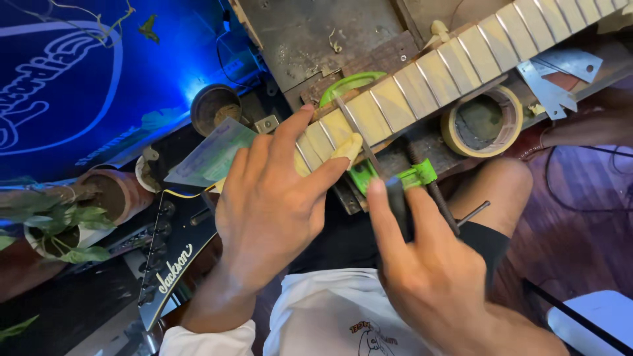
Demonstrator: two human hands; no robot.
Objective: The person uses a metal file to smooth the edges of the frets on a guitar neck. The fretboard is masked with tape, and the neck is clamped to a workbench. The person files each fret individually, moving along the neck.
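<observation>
Hiding the near end of a taped guitar neck (422,86), the left hand (270,211) presses spread fingers flat on the frets, gripping nothing. The right hand (428,270) closes around a dark-handled file (359,135) laid across the neck; the handle is mostly covered. A blue sign (72,79) glows far left, its edge cropped. A tape roll (484,122) sits beside the neck.

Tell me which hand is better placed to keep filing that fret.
Right, probably. The right hand already grips the thin file by its handle, blade lying across the taped guitar neck. The left hand is spread flat on the neck, steadying it.
</observation>
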